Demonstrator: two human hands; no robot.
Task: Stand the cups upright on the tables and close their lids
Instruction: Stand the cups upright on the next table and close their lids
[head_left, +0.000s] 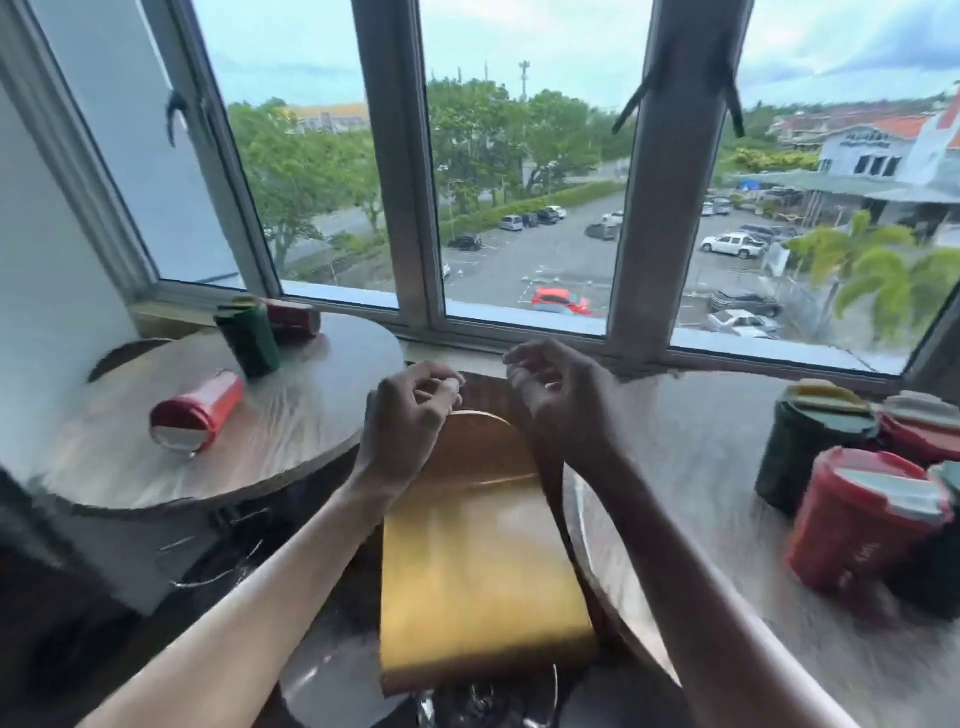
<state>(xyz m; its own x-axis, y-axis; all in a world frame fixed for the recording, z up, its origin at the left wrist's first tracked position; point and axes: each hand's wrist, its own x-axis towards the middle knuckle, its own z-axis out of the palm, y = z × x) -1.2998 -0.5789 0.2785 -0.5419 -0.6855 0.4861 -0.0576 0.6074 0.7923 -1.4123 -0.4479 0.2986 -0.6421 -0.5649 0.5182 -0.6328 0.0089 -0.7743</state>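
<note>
On the left round table (291, 415) a red cup (200, 410) lies on its side with its mouth toward me. Behind it a dark green cup (248, 335) stands upright, and another red cup (291, 316) lies on its side by the window. On the right table (701, 467) several cups stand upright: a dark green cup (810, 447), a red cup (862, 519) in front and a red cup (919, 431) behind. My left hand (410, 410) and my right hand (561, 395) hover between the tables, fingers loosely curled, holding nothing.
A yellow wooden chair (478, 571) stands between the two tables, right under my forearms. A window sill (519, 332) and window frame run along the far side. A white wall (47, 260) bounds the left table.
</note>
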